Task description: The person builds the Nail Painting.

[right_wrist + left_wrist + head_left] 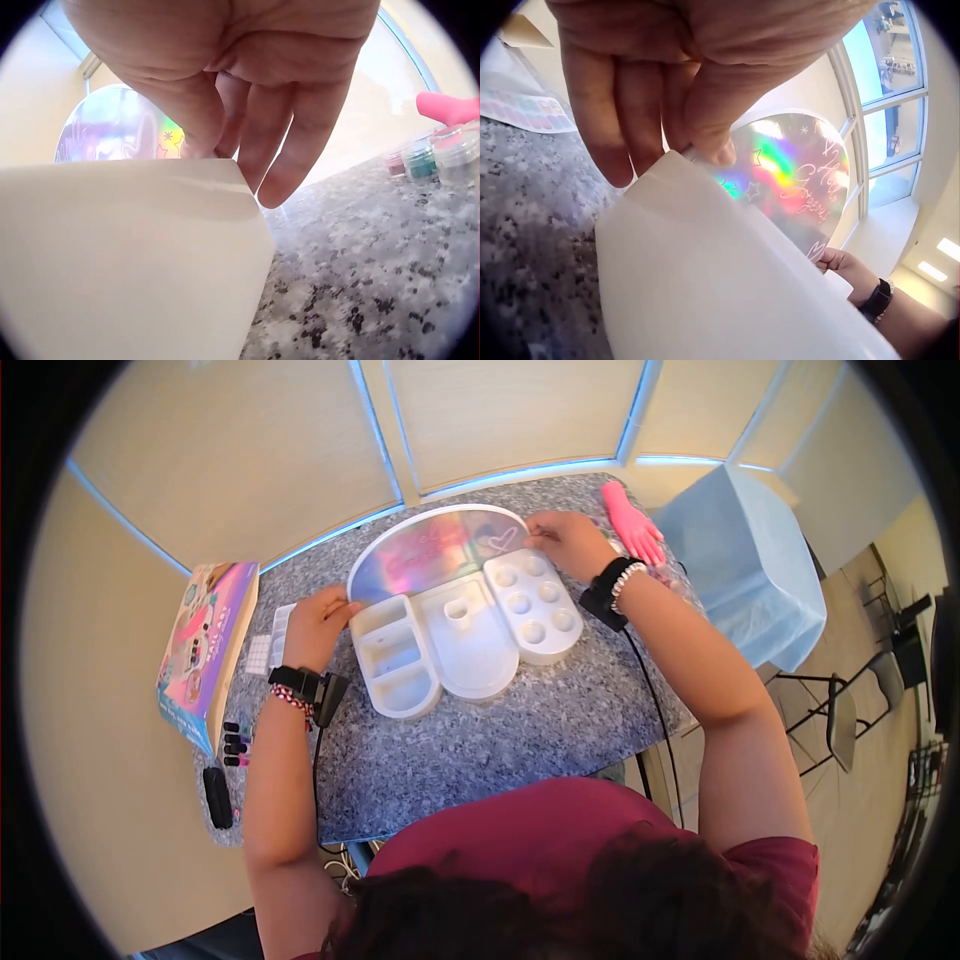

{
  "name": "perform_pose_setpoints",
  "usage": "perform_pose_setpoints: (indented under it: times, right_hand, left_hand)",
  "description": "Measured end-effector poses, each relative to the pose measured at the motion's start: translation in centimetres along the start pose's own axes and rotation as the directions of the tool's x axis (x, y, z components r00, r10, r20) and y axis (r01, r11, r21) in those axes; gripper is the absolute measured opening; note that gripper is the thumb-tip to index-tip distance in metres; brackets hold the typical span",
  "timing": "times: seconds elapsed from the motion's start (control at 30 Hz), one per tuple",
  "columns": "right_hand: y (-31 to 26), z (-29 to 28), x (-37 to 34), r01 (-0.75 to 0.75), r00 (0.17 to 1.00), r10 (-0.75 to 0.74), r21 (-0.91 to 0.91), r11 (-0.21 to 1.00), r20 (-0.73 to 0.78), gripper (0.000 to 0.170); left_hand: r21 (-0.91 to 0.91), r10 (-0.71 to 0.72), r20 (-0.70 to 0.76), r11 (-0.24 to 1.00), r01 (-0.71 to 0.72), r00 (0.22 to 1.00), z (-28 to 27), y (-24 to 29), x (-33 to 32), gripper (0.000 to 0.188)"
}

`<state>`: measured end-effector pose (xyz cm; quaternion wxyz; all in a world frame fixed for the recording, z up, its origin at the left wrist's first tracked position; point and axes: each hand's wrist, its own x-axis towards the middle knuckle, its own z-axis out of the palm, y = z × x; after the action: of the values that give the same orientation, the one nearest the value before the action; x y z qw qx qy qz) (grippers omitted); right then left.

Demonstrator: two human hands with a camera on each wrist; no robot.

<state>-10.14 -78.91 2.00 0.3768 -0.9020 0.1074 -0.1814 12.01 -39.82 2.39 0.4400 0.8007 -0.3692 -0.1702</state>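
- Head view: pinching panel (440,555) at both ends with left hand (315,628) and right hand (575,546).
- Standing behind white organizer (475,657) on worktop (420,770).
- Running left to right, right end farther away.
- Curved-topped, iridescent, lettered.

Glossy panel (425,560), smooth plastic tray (474,658)

A grey speckled table (400,770) carries a white tray (472,645) with a shiny curved back panel (425,555). Along its left side are a colourful box (203,650), a small white case (281,636), black-capped bottles (237,745) and a black oblong object (217,797). Towards the far right are a pink model hand (631,520) and small jars (421,161).
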Motion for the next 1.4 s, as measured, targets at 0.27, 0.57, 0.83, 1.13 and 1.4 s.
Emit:
perform_pose_setpoints:
  times: [0.27, 0.57, 0.83, 1.13, 1.4]
  right_hand:
    - [0.3, -3.1, 0.2, 0.031, 0.999, -0.041, -0.394, 0.919, -0.017, 0.032]
    - [3.0, -5.1, 0.6, -0.173, 0.984, 0.153, -0.664, 0.728, -0.089, 0.024]
    - [-4.3, -3.8, -1.2, -0.153, 0.982, 0.092, -0.409, 0.9, -0.165, 0.022]
    - [-8.2, 0.6, -1.6, 0.145, 0.989, -0.13, -0.36, 0.921, 0.068, 0.018]
    - [-7.1, 1.8, -1.6, 0.205, 0.979, -0.19, -0.419, 0.885, 0.076, 0.016]
  left_hand:
    - [-0.2, -0.034, -0.004, 0.979, 0.033, 0.999, 0.8, -1.5, -1.3, 0.02]
    - [-0.294, 0.005, -0.061, 0.956, -0.022, 0.998, 2.4, 1.0, -4.1, 0.029]
    - [-0.425, 0.107, -0.125, 0.892, -0.15, 0.986, 3.1, -0.2, -3.9, 0.031]
    - [-0.372, 0.113, -0.116, 0.916, -0.149, 0.987, 3.0, 0.3, -4.4, 0.031]
    - [-0.392, 0.099, -0.108, 0.91, -0.133, 0.989, 3.0, -0.2, -4.7, 0.034]
